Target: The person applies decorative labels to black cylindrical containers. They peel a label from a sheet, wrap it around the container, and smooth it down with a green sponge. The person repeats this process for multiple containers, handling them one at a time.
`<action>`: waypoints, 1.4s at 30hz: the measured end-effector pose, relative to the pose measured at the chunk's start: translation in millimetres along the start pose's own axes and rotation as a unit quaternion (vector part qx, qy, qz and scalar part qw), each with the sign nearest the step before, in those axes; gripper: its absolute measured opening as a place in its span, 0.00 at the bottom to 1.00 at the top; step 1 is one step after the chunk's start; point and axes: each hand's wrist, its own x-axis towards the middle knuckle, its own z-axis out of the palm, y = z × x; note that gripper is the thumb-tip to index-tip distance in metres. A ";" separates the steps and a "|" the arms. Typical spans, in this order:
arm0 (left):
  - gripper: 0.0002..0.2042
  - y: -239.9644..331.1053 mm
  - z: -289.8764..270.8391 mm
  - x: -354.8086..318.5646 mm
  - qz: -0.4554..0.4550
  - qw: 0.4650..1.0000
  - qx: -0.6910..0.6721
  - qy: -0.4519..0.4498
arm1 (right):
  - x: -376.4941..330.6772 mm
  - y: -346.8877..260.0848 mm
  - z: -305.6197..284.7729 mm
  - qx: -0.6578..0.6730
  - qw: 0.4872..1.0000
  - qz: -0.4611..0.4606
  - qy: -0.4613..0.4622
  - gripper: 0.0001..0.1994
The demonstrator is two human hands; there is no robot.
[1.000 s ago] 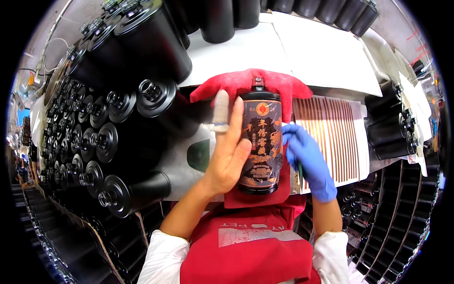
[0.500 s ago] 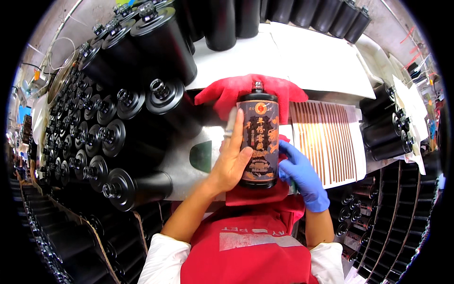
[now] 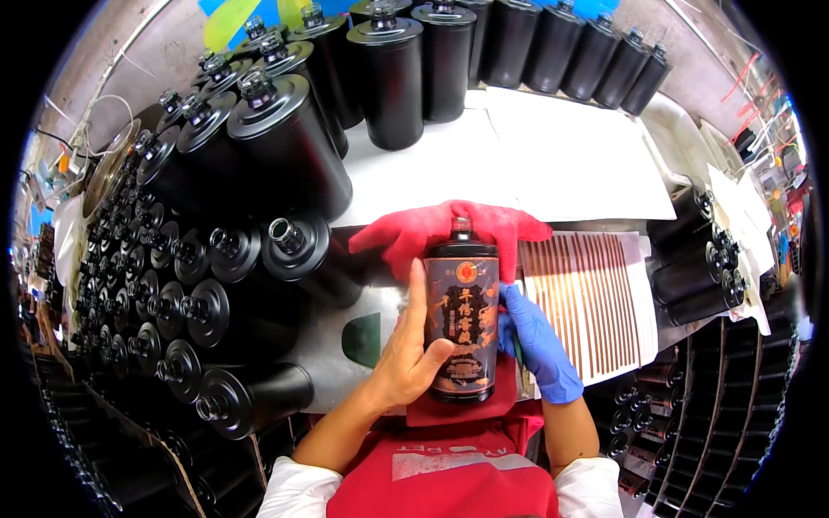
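Note:
A dark glass bottle [image 3: 462,324] with an orange-and-dark picture label lies on its back on red cloth [image 3: 401,237], neck pointing away from me. My bare left hand [image 3: 404,358] grips its left side, thumb over the label's lower edge and fingers along the flank. On the other side, my blue-gloved right hand [image 3: 542,350] presses bent fingers against the label's right edge. A small dark green piece shows at those fingers; most of it is hidden. Right of the bottle, a sheet of narrow copper-coloured strips [image 3: 591,302] rests on white backing.
Black bottles [image 3: 289,142] stand crowded at the left and along the back. One lies on its side [image 3: 259,397] at the near left, beside a dark green flat piece [image 3: 361,339] on the metal table. White sheets [image 3: 570,155] cover the far surface. More bottles [image 3: 704,276] lie at the right.
The whole view has tilted, so the table, bottle and hands appear lower and more back-row bottles show. Both hands stay at the bottle's sides; the right fingers look more bent in.

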 end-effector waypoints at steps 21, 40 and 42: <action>0.34 -4.0 -12.5 -22.4 -0.014 0.985 0.160 0.056 | -66.9 -48.4 8.7 -0.265 0.931 -0.233 -0.089 0.13; 0.21 -24.0 -50.1 -79.4 -0.175 0.952 -0.161 0.191 | -103.4 -4.3 31.5 -0.425 0.806 -0.407 -0.056 0.16; 0.18 8.4 -45.4 -59.8 -0.170 0.892 -0.350 0.231 | -100.7 4.2 28.0 -0.308 0.895 -0.301 0.116 0.14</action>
